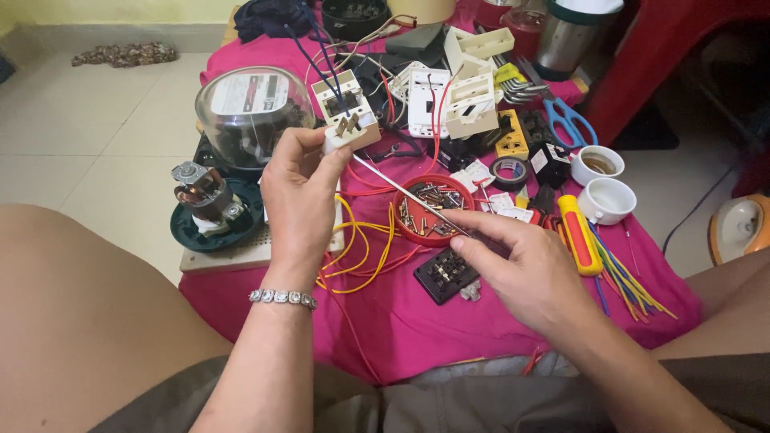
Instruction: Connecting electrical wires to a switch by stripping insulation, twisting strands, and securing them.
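— At about eleven o'clock from the red bowl, we have the small white plastic socket block with two brass prongs (350, 128) pinched up in our left hand (298, 200), thumb and fingers closed round its lower edge. Where do we see trouble?

— With the thin steel-shafted screwdriver (405, 192). Our right hand (521, 269) pinches its handle end at roughly five o'clock from the block, and the tip reaches up to the block's underside. We judge that the tip could skid off the screw and jab our left thumb, since the block hangs in the air with nothing under it.

— And the blue wires (321, 48) running off toward twelve o'clock?

— They look attached at the block's top; a hard twist could tug them loose. A freed screw could also drop onto the pink cloth-covered surface (417, 321) and be lost among the yellow wires (361, 240).

— How does the block look?

— White, squarish, slightly tilted, with the two brass prongs standing out of its face. We can't tell whether the screw is seated.

— Anything close below?

— The round red plastic bowl of small screws (431, 210) sits right under the shaft, and the black terminal plate (446, 275) lies at six o'clock from the bowl, near our right fingers.
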